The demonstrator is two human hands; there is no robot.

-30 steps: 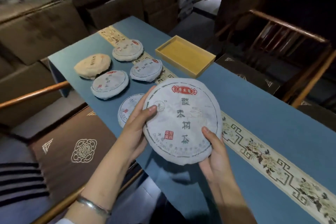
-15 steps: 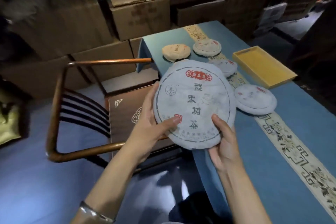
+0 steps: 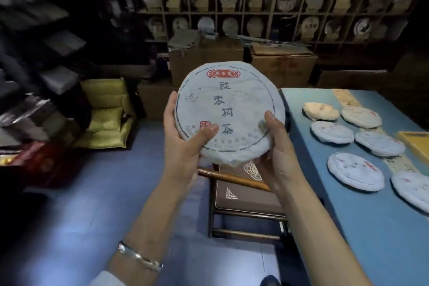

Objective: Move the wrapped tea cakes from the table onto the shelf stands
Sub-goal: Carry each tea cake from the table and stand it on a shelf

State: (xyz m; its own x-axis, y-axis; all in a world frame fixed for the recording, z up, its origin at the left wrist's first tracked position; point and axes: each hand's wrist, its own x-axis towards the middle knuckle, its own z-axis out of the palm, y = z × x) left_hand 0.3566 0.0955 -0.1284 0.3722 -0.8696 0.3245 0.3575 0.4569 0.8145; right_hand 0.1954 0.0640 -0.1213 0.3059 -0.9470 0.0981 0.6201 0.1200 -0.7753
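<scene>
I hold one large wrapped tea cake (image 3: 229, 109), a white paper disc with a red label and dark characters, face up in front of my chest. My left hand (image 3: 183, 146) grips its left edge with the thumb on top. My right hand (image 3: 276, 146) grips its lower right edge the same way. Several more wrapped tea cakes (image 3: 356, 170) lie on the blue table (image 3: 348, 227) at the right, one of them tan (image 3: 320, 111). The wooden grid shelf (image 3: 267, 14) fills the far wall; some cells hold cakes on stands.
A wooden chair (image 3: 243, 195) with a dark cushion stands directly below the held cake, beside the table. Cardboard boxes (image 3: 206, 62) are stacked in front of the shelf. Yellow cushions (image 3: 104, 114) and dark stacks sit at the left. A yellow tray's (image 3: 415, 144) corner shows at the right edge.
My view has swung left from the table toward the shelf. The cake stays in both hands, now off the table and over the chair, and the shelf wall has come into view.
</scene>
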